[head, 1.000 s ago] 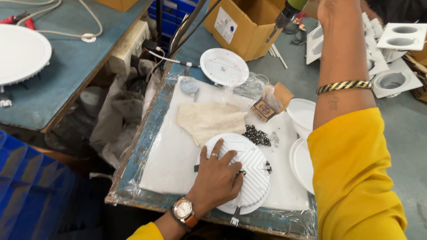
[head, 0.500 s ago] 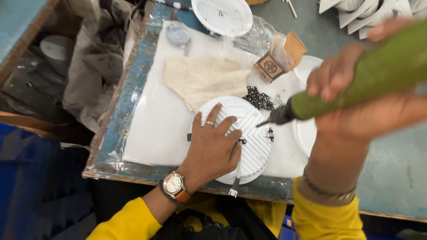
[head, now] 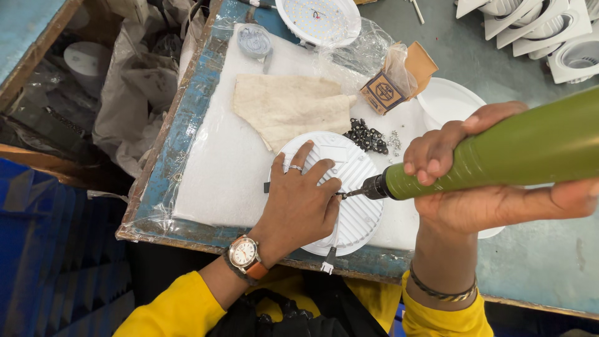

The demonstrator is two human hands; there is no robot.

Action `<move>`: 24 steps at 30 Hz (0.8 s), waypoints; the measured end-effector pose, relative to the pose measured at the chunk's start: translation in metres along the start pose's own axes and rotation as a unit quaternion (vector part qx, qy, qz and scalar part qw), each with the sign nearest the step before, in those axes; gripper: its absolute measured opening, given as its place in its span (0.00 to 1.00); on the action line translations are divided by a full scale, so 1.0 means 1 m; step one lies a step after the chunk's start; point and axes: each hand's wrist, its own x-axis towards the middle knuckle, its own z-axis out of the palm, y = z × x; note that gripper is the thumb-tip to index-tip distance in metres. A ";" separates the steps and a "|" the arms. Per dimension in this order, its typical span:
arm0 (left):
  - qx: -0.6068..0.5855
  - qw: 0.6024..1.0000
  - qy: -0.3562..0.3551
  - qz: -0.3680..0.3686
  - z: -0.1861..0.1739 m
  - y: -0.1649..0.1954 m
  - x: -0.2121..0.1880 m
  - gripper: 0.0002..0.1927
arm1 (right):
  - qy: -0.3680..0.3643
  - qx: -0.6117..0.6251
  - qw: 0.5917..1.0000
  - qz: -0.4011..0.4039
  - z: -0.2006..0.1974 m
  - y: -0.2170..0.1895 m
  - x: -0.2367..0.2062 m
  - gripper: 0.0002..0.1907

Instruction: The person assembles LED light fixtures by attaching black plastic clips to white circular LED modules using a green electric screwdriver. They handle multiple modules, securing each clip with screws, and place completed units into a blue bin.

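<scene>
Head view shows the left hand (head: 298,203) spread flat, fingers splayed, pressing on the ribbed back of a round white downlight housing (head: 355,187) that lies face down near the front edge of the white foam pad (head: 218,168). Nothing is gripped; the palm only pins it. The right hand (head: 465,171) is wrapped tight around a green electric screwdriver (head: 518,150), whose bit (head: 351,193) meets the housing just beside the left fingertips.

That housing looks light, stiff and finned, probably cast metal or hard plastic; smooth enough to spin under a driver, so a flat press on the ribs or a grip at the rim would suit it. The driver looks heavier and wants a full fist.

Just behind the housing sit a heap of small black clips (head: 365,135), a scatter of silver screws (head: 393,142), a beige cloth (head: 287,106) and a small cardboard box (head: 384,92). A second lamp with its LED board up (head: 318,19) rests at the pad's far edge.

The screw under the bit is too small to see, the palm covers part of the housing, and the driver's rear runs out of frame.
</scene>
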 end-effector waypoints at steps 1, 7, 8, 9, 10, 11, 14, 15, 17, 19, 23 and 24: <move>0.000 1.000 -0.003 -0.001 0.000 0.000 0.000 0.08 | -0.001 0.003 1.000 -0.001 -0.001 0.001 0.000 0.54; 0.007 1.000 -0.023 -0.013 -0.002 0.002 0.003 0.08 | -0.038 0.019 0.999 0.009 -0.006 0.002 0.004 0.55; 0.008 1.000 -0.023 -0.012 -0.002 0.002 0.003 0.08 | -0.056 0.026 0.998 0.011 -0.008 0.003 0.007 0.55; 0.009 1.000 -0.023 -0.011 -0.002 0.002 0.003 0.08 | -0.085 0.038 0.996 0.008 -0.010 0.004 0.010 0.56; 0.010 1.000 -0.024 -0.011 -0.002 0.002 0.003 0.08 | -0.116 0.046 0.992 0.006 -0.013 0.005 0.014 0.56; 0.011 1.000 -0.025 -0.011 -0.002 0.003 0.003 0.07 | -0.146 0.055 0.988 0.005 -0.016 0.007 0.018 0.57; 0.017 1.000 -0.019 -0.011 -0.002 0.003 0.003 0.07 | -0.230 0.080 0.970 0.015 -0.023 0.013 0.027 0.59; 0.018 1.000 -0.017 -0.011 -0.002 0.004 0.002 0.07 | -0.252 0.093 0.963 0.026 -0.024 0.015 0.028 0.59; 0.014 1.000 -0.020 -0.013 -0.002 0.005 0.002 0.07 | -0.262 0.106 0.959 0.032 -0.026 0.018 0.025 0.59; 0.012 1.000 -0.020 -0.014 -0.002 0.004 0.002 0.07 | -0.240 0.106 0.965 0.026 -0.027 0.020 0.021 0.60; 0.011 1.000 -0.020 -0.016 -0.001 0.003 0.002 0.07 | -0.222 0.103 0.969 0.035 -0.030 0.019 0.019 0.60; 0.011 1.000 -0.021 -0.016 0.000 0.003 0.001 0.07 | -0.227 0.105 0.967 0.042 -0.030 0.018 0.019 0.60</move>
